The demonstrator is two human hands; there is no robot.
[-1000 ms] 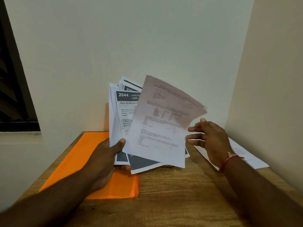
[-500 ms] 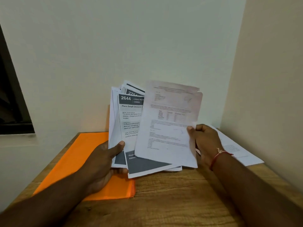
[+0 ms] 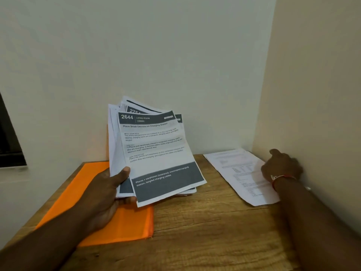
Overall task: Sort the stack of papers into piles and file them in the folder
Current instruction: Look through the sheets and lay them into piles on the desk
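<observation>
While the left hand (image 3: 109, 189) grips the fanned stack of papers (image 3: 154, 153) above the closed orange folder (image 3: 121, 223), the right hand (image 3: 282, 166) rests on a pile (image 3: 239, 173) well right of the folder, its grip hidden; sorting looks underway, the next sheet wants picking, and nothing shows filed.

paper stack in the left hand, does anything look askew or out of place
The paper stack in the left hand is fanned, not squared: sheets behind the 2644 page poke out at differing angles. Nothing looks torn or spilled.
</observation>
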